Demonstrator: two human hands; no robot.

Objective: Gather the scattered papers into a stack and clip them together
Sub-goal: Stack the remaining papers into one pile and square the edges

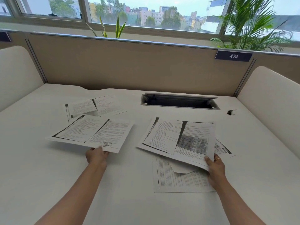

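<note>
Fingers of our left hand [96, 155] pinch the stamped sheet [92, 133] at nine o'clock; our right hand [215, 166] pinches a second sheet [178, 137] at three, both lifted off the worktop [129, 184], presumably for merging. Loose papers [175, 181] lie flat; the binder clip [231, 112] waits at two.

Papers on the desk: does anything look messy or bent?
Yes. The papers lie askew, all at different angles. Under the sheet that the right hand holds, one corner is folded. The clip lies apart, far right.
</note>
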